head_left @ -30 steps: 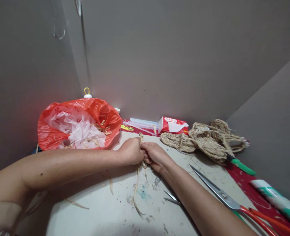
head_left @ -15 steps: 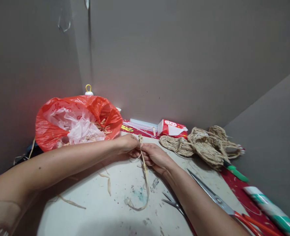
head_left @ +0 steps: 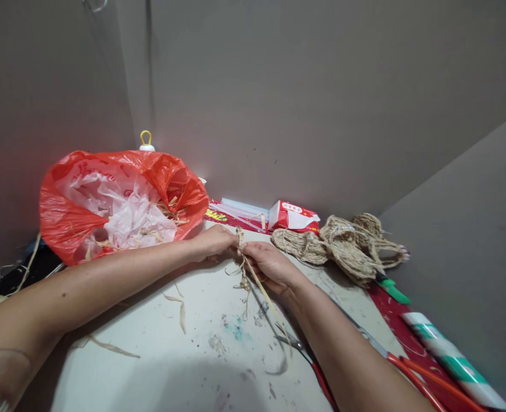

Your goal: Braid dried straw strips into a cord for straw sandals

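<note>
My left hand [head_left: 218, 241] and my right hand [head_left: 270, 263] meet over the middle of the white table [head_left: 167, 366], fingers closed on dry, tan plant-fibre strips [head_left: 266, 290]. A short knotted or braided end pokes up between the fingertips. Below them dangle a thin, crinkled strand and a longer pale strip, which slants down to the right past the tips of small scissors [head_left: 295, 342]. How the strips run inside my fingers is hidden. Loose dry fibre pieces [head_left: 182, 315] lie left of my hands.
A red plastic bag [head_left: 72, 212] with fibre scraps stands at the left. Coiled twine bundles [head_left: 347, 252], a red tissue pack [head_left: 293, 216] and a green-handled tool [head_left: 394, 292] lie right and behind. Large orange-handled scissors [head_left: 411, 375] and a green-white roll [head_left: 454, 360] sit at the right.
The long hanging strip, curled under my hands before, now swings out to the lower right. A thinner crinkled strand shows beneath my fingers. The whole view has shifted slightly.
</note>
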The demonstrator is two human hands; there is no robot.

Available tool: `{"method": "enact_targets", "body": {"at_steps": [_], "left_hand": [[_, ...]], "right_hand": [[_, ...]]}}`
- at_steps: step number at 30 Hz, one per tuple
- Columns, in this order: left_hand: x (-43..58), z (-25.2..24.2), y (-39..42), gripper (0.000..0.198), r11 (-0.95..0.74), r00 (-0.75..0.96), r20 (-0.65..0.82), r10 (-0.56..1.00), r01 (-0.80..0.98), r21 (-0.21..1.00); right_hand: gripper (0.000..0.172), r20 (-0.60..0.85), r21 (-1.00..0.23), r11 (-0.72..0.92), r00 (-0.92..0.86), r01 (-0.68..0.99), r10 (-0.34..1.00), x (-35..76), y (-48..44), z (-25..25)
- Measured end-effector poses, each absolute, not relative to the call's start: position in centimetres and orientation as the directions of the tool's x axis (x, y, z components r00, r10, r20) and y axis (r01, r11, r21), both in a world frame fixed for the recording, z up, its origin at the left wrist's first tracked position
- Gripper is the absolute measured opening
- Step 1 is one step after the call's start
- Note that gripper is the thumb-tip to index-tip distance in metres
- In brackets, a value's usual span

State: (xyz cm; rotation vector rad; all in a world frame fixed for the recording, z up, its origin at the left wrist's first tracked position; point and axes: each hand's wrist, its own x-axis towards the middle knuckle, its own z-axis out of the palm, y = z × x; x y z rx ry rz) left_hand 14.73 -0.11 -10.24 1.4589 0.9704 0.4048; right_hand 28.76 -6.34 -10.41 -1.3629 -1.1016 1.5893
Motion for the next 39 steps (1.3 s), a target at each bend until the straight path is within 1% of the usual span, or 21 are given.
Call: {"method": "enact_targets", "body": {"at_steps": [8, 13, 16, 20, 23, 25, 28, 35, 37, 39], "left_hand": [[14.5, -9.7, 0.2, 0.023, 0.269, 0.654, -0.429, 0.623, 0.336, 0.903], [14.2, -9.6, 0.2, 0.023, 0.322, 0.69, -0.463, 0.556, 0.335, 0.885], [14.2, -9.6, 0.2, 0.022, 0.317, 0.695, -0.458, 0.554, 0.332, 0.888], [14.3, -9.7, 0.2, 0.02, 0.33, 0.685, -0.473, 0.553, 0.341, 0.88], [14.3, -9.8, 0.1, 0.02, 0.316, 0.67, -0.471, 0.574, 0.35, 0.882], [14.3, -10.0, 0.0, 0.021, 0.282, 0.655, -0.446, 0.61, 0.346, 0.895], [14.3, -10.2, -0.4, 0.021, 0.23, 0.635, -0.403, 0.659, 0.341, 0.912], [14.8, -10.7, -0.5, 0.022, 0.216, 0.638, -0.367, 0.677, 0.305, 0.928], [14.9, -10.6, -0.7, 0.023, 0.224, 0.609, -0.362, 0.706, 0.292, 0.93], [14.9, -10.1, -1.5, 0.023, 0.25, 0.546, -0.373, 0.75, 0.287, 0.925]], "right_hand": [[0.026, -0.284, -0.948, -0.268, -0.07, 0.174, 0.956, 28.6, -6.5, -10.2], [0.025, -0.168, -0.925, -0.144, -0.039, 0.351, 0.985, 28.9, -6.3, -10.8], [0.024, -0.068, -0.877, -0.047, -0.026, 0.478, 0.997, 28.9, -6.3, -11.0], [0.022, 0.056, -0.771, 0.061, -0.028, 0.634, 0.998, 28.8, -6.4, -11.0], [0.02, 0.112, -0.693, 0.12, -0.058, 0.711, 0.992, 28.8, -6.5, -11.0], [0.019, 0.108, -0.665, 0.144, -0.096, 0.732, 0.989, 29.0, -6.6, -11.0], [0.021, 0.08, -0.655, 0.146, -0.124, 0.741, 0.989, 29.5, -6.6, -10.9], [0.023, 0.045, -0.677, 0.03, 0.001, 0.735, 0.999, 29.2, -6.4, -10.5], [0.025, 0.05, -0.692, 0.034, 0.001, 0.721, 0.999, 28.9, -6.7, -10.4], [0.028, 0.063, -0.703, 0.055, -0.015, 0.709, 0.998, 28.6, -7.5, -10.4]]}}
